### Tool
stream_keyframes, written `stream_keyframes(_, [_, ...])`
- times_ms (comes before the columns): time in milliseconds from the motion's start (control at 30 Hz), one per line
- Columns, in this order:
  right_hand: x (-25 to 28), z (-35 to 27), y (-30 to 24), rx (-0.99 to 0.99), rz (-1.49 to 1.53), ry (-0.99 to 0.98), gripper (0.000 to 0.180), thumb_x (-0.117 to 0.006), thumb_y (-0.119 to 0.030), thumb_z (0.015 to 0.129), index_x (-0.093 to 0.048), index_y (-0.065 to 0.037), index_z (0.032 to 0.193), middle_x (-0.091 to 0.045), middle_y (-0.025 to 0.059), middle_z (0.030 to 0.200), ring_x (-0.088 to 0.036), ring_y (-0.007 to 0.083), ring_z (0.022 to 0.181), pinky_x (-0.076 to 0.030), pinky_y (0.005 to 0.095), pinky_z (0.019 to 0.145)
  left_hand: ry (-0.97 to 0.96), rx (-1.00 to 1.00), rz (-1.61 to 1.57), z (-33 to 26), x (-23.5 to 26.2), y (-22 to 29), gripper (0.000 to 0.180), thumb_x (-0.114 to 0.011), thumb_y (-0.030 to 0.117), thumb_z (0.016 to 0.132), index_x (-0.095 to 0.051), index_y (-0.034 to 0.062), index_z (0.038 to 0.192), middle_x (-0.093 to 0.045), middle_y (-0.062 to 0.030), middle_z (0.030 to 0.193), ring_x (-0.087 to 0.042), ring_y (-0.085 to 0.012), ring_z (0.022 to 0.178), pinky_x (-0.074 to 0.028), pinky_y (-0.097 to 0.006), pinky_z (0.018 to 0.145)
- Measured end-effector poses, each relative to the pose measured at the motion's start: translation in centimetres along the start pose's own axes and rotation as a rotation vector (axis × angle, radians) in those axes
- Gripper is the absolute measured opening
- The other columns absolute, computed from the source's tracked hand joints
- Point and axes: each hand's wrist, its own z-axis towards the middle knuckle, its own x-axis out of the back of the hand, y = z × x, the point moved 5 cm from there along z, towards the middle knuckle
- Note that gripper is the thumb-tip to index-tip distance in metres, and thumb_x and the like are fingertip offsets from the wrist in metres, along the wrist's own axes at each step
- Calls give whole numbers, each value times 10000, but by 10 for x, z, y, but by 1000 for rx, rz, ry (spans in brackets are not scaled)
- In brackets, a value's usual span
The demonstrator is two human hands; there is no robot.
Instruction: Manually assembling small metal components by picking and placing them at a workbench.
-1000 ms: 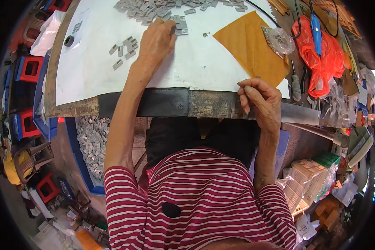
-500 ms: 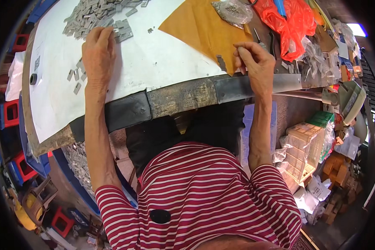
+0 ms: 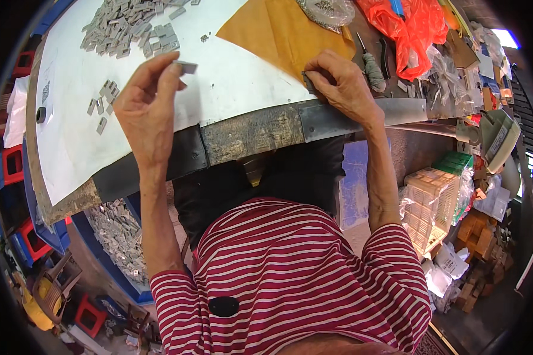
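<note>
My left hand (image 3: 150, 106) is raised over the white sheet (image 3: 237, 89), pinching a small grey rectangular piece (image 3: 188, 67) between thumb and fingertips. A large heap of similar grey pieces (image 3: 115, 29) lies beyond it, with a few more loose pieces (image 3: 102, 125) to its left. At the near corner of the brown paper (image 3: 266, 32), by the table edge, my right hand (image 3: 344, 89) has its thumb and fingers closed on another small grey piece (image 3: 307, 81), mostly covered by the fingertips.
A clear bag of small parts (image 3: 327, 12) rests on the brown paper. Right of it are a screwdriver-like tool (image 3: 371, 68) and a red plastic bag (image 3: 405, 38). Tiny bits (image 3: 205, 36) and a black ring (image 3: 41, 115) lie on the sheet. A blue bin (image 3: 98, 236) of grey pieces stands below.
My left hand has lifted away from the heap toward me with a grey piece. My right hand has moved left and closed over the grey piece on the paper's corner.
</note>
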Motion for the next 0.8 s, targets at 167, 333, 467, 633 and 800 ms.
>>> stream_keyframes(167, [-1, 3, -12, 144, -158, -9, 77, -578, -20, 780, -541, -1, 845, -502, 115, 746, -531, 273, 651, -406, 317, 555, -44, 91, -49, -17, -8, -1, 183, -591, 62, 816, -624, -33, 969, -626, -52, 819, -570, -96, 694, -458, -208, 634])
stream_keyframes(333, [-4, 5, -12, 213, -294, -66, 88, -579, -15, 771, -513, -9, 829, -498, 119, 753, -523, 311, 660, -415, 365, 562, -104, 123, -76, -27, -16, -2, 177, -590, 63, 815, -624, -28, 963, -623, -48, 814, -573, -95, 696, -473, -214, 650])
stream_keyframes(467, [-6, 6, -13, 222, -338, -79, 89, -572, -10, 771, -506, -11, 830, -499, 120, 754, -526, 317, 669, -416, 369, 561, -141, 167, -45, -33, -20, -3, 155, -584, 52, 813, -623, -18, 946, -618, -40, 789, -565, -80, 684, -467, -206, 633])
stream_keyframes(633, [-5, 8, -10, 190, -293, -94, 83, -567, -17, 779, -509, -12, 839, -505, 123, 767, -527, 322, 680, -416, 369, 571, -155, 172, -49, -38, -20, -4, 143, -579, 55, 815, -619, -11, 935, -614, -29, 775, -553, -72, 679, -455, -200, 625])
stream_keyframes(800, [-2, 11, -7, 160, -191, -132, 75, -538, -72, 786, -504, -13, 817, -518, 146, 756, -541, 330, 717, -428, 390, 615, -165, 202, -44, -43, -20, -7, 139, -578, 58, 816, -621, -4, 934, -611, -21, 773, -544, -64, 682, -443, -194, 627])
